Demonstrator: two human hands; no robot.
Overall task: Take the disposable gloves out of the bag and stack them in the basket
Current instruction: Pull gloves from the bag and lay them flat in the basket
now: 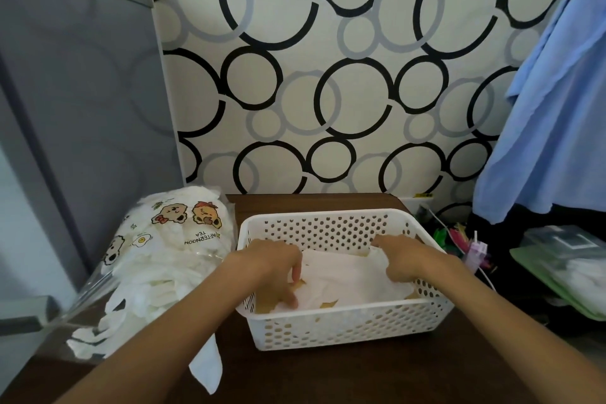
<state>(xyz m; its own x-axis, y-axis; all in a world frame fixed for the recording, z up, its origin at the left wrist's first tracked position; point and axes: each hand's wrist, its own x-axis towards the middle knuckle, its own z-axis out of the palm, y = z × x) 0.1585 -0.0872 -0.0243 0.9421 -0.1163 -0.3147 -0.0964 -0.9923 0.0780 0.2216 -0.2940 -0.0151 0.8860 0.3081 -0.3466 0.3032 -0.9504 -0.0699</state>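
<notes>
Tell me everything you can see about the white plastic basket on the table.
The white perforated plastic basket is rectangular, with round holes through its walls and a smooth solid rim. It sits upright on the dark brown wooden table, just right of the clear printed bag of gloves. Inside lie thin white disposable gloves, spread loosely over its bottom. Both hands reach in over the near rim: the left hand presses its fingers down on the gloves, and the right hand rests on them.
</notes>
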